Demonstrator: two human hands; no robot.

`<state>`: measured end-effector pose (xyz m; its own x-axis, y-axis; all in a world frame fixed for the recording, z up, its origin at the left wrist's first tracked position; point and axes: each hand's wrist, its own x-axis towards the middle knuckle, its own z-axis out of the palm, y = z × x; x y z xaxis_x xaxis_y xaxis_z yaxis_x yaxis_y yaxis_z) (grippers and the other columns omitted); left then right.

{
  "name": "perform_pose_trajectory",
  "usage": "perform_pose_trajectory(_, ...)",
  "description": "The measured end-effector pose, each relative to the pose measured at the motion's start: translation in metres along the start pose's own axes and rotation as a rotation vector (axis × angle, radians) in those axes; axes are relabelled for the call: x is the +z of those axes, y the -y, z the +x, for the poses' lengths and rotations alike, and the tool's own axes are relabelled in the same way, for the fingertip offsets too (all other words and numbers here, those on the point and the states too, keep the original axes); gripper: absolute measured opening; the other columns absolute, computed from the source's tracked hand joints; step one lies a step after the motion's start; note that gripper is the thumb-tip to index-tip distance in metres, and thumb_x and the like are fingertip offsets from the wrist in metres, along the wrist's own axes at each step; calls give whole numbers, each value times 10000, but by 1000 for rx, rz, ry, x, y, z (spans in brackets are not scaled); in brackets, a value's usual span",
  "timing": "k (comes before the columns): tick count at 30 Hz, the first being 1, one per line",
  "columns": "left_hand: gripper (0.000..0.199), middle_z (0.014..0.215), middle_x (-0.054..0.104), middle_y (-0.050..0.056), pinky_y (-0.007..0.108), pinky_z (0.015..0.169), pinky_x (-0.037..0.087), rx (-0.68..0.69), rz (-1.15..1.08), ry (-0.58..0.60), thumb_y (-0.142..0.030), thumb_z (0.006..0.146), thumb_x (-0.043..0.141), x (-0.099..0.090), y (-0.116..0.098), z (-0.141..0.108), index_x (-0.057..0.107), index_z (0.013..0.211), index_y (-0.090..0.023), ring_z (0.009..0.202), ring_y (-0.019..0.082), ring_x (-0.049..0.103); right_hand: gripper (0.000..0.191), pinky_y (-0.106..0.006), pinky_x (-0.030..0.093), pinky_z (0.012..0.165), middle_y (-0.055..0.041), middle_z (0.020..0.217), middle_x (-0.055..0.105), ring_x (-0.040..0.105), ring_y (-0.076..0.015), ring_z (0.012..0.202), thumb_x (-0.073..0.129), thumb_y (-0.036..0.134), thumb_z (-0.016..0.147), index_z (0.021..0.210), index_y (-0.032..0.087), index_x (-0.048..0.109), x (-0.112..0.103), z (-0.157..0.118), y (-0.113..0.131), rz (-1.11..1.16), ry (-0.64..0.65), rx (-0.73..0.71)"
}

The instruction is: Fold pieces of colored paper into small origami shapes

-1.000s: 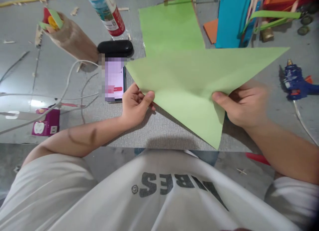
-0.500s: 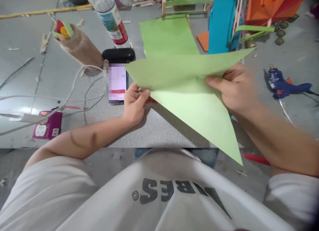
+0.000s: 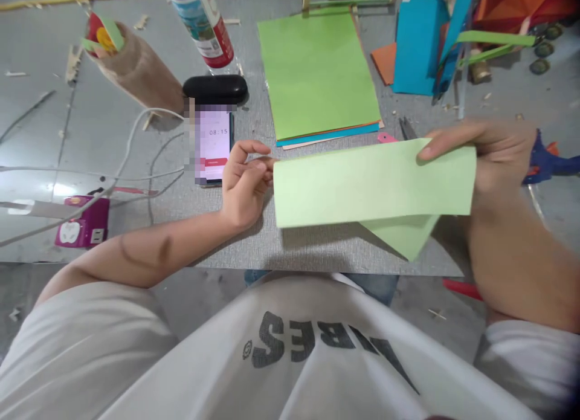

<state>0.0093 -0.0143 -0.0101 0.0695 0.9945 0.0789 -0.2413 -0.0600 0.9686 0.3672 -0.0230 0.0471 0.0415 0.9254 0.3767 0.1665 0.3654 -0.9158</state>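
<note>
A pale green sheet of paper (image 3: 362, 187) is bent over on itself above the table, with one corner hanging below its lower edge. My right hand (image 3: 493, 151) grips its right end, thumb on top and fingers behind. At the upper left corner, my left hand (image 3: 244, 187) is closed, its fingertips at the sheet's edge; part of that contact is hidden. Beyond the sheet lies a stack of coloured paper (image 3: 319, 75), bright green on top with blue and orange edges showing. Scissors (image 3: 408, 129) and a small pink piece (image 3: 386, 138) show just behind the held sheet.
Left of the stack are a phone (image 3: 215, 145), a black case (image 3: 215, 89), a bottle (image 3: 203, 27) and a holder (image 3: 140, 69) with coloured pieces. White cables run to a purple power block (image 3: 84, 220). A blue glue gun (image 3: 550, 160) and blue paper structure (image 3: 419, 45) are at right.
The pale green sheet has gone from spread and tilted to bent over and lower. My right hand has moved right and the stack behind has come into fuller view.
</note>
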Motion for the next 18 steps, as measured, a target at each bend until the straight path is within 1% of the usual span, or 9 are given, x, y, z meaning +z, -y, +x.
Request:
perform_pose_trajectory(2, 534, 1068, 935, 28, 400, 773, 759, -88, -96, 101, -809, 1086, 835, 0, -8, -2, 695, 1310, -345, 899, 264, 916, 406, -384, 592, 511, -76, 867, 906, 799, -251, 654, 1195, 682, 843, 840, 333, 987, -1, -6, 4, -5, 41, -5)
perform_pose_trajectory(4, 839, 1211, 973, 104, 451, 831, 790, -166, -84, 200, -1094, 1049, 638, -1, -14, -2, 722, 1349, -316, 1015, 323, 964, 360, -389, 662, 589, -85, 891, 916, 836, -255, 702, 1143, 646, 940, 876, 322, 999, -2, -10, 9, -53, 129, 7)
perform_pose_trajectory(6, 1054, 1274, 974, 162, 450, 826, 790, -229, -23, 305, -1235, 980, 506, -4, -17, -2, 758, 1336, -276, 1051, 353, 978, 307, -387, 708, 669, -94, 913, 928, 859, -250, 740, 1098, 581, 1017, 901, 313, 1001, -3, -12, 11, -104, 225, -17)
perform_pose_trajectory(8, 1053, 1344, 969, 189, 431, 858, 793, -278, -16, 437, -1209, 992, 572, -7, -14, -3, 778, 1390, -257, 1107, 362, 985, 262, -352, 705, 679, -83, 910, 929, 870, -234, 741, 1070, 512, 1056, 909, 313, 983, -5, -9, 10, -98, 317, -102)
perform_pose_trajectory(10, 1014, 1430, 956, 203, 411, 861, 797, -303, -73, 587, -1144, 1024, 659, -9, -7, -8, 766, 1526, -269, 1140, 362, 991, 194, -308, 700, 693, -75, 929, 934, 893, -220, 763, 1011, 421, 1104, 957, 304, 964, -6, -5, 5, -75, 470, -203)
perform_pose_trajectory(12, 1032, 1604, 899, 224, 402, 843, 805, -323, -156, 751, -1116, 1051, 663, -9, 1, -15, 705, 1716, -328, 1213, 378, 989, 136, -254, 692, 740, -87, 985, 943, 914, -197, 825, 903, 292, 1152, 1022, 277, 943, -4, -2, 1, -92, 646, -282)
perform_pose_trajectory(14, 993, 1811, 778, 227, 419, 885, 823, -332, -221, 902, -1069, 1100, 649, -8, 5, -22, 654, 1839, -405, 1368, 411, 956, 180, -213, 676, 796, -102, 1043, 943, 915, -169, 886, 782, 180, 1175, 1074, 250, 914, 0, -1, 0, -119, 769, -322)
perform_pose_trajectory(16, 838, 1877, 730, 196, 428, 967, 824, -321, -218, 995, -936, 1164, 714, -6, 5, -26, 708, 1834, -432, 1485, 418, 909, 211, -197, 658, 814, -91, 1068, 937, 905, -154, 913, 726, 144, 1184, 1113, 250, 893, 7, -4, 2, -101, 841, -329)
perform_pose_trajectory(18, 643, 1764, 822, 177, 417, 1029, 801, -265, -147, 997, -767, 1198, 804, -4, 2, -27, 841, 1714, -386, 1465, 378, 907, 216, -215, 654, 816, -71, 1092, 938, 897, -158, 920, 716, 159, 1200, 1148, 270, 893, 14, -8, 3, -75, 877, -287)
